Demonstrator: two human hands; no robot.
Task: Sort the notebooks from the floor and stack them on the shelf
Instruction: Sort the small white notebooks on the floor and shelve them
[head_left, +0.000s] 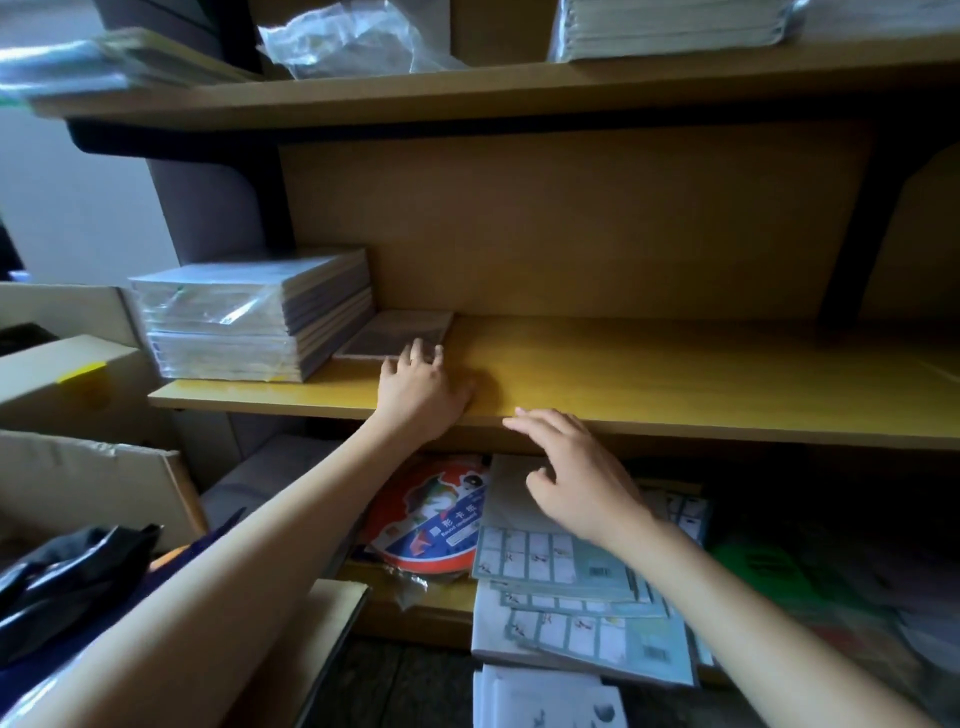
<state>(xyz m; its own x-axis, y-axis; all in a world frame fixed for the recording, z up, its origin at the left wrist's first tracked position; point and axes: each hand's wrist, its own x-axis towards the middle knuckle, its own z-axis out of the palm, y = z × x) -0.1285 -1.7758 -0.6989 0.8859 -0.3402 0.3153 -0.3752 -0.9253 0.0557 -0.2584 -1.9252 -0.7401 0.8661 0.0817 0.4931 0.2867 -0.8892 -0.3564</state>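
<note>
My left hand (415, 387) lies flat, fingertips on the thin notebook (397, 332) at the shelf's (675, 364) left end beside the wrapped stack (244, 312), my right hand (576, 467) spread and empty at the front edge; the notebook looks light and floppy, so I'd pinch its near edge.

A thin grey-brown notebook (395, 332) is laid flat on the yellow wooden shelf board (675, 374), just beside a tall stack of plastic-wrapped notebooks (244, 317) at its left end. Below, pale grid-printed notebooks (561, 571) are piled loosely and overlapping, apparently at floor level.
</note>
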